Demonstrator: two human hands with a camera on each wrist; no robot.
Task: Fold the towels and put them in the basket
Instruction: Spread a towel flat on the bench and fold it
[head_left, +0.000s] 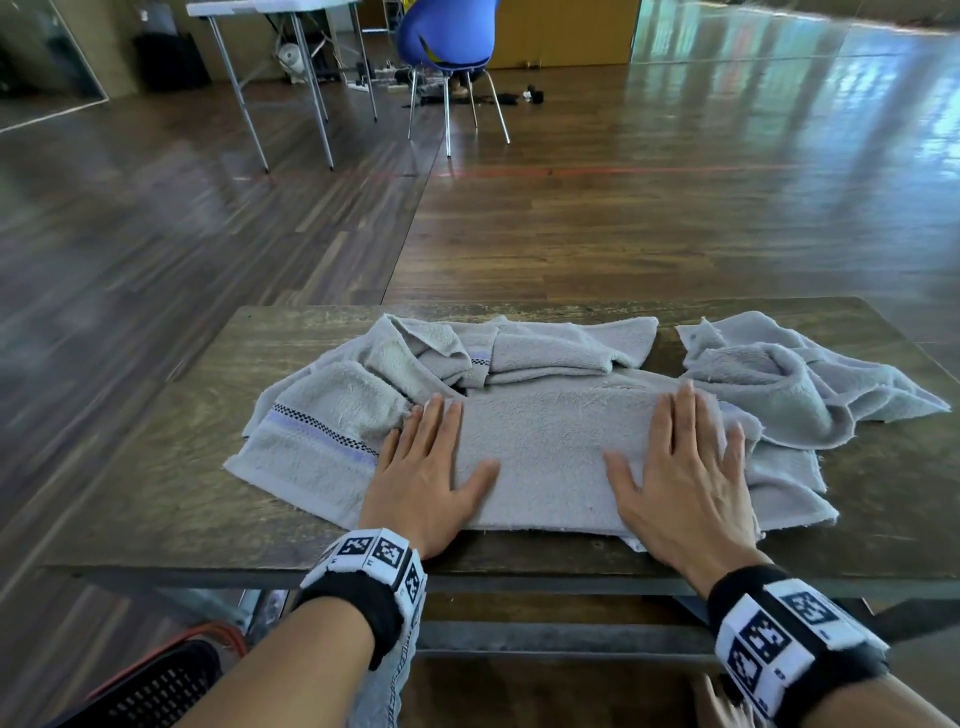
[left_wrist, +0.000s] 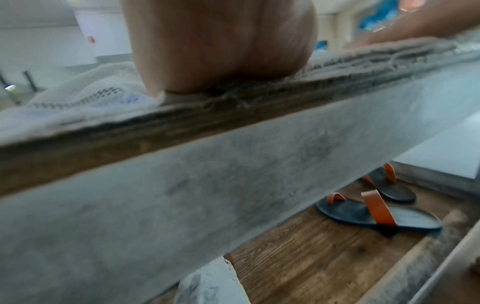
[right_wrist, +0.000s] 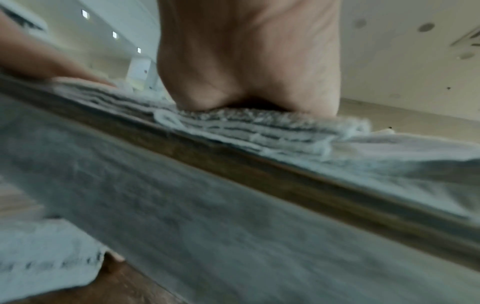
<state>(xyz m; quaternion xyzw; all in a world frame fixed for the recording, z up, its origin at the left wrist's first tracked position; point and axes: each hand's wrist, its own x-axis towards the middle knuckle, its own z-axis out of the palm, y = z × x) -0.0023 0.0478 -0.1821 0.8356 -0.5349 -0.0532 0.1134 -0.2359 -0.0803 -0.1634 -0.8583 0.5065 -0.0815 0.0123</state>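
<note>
A folded grey towel (head_left: 550, 457) lies near the front edge of the wooden table (head_left: 156, 467). My left hand (head_left: 426, 467) presses flat on its left end, fingers straight. On its right end my right hand (head_left: 685, 467) lies flat the same way. Both wrist views show only the heel of each palm, the left hand (left_wrist: 221, 47) and the right hand (right_wrist: 249, 57), on the stacked towel layers (right_wrist: 259, 127). More grey towels lie loose: one with a checkered stripe (head_left: 317, 441) at the left, a heap (head_left: 519, 348) behind, another (head_left: 789, 384) at the right. A dark basket (head_left: 156, 686) stands on the floor at lower left.
A blue chair (head_left: 447, 36) and a white folding table (head_left: 270, 10) stand far back on the wooden floor. Under the table lie two sandals with orange straps (left_wrist: 376, 211). Bare tabletop shows at the left and right ends.
</note>
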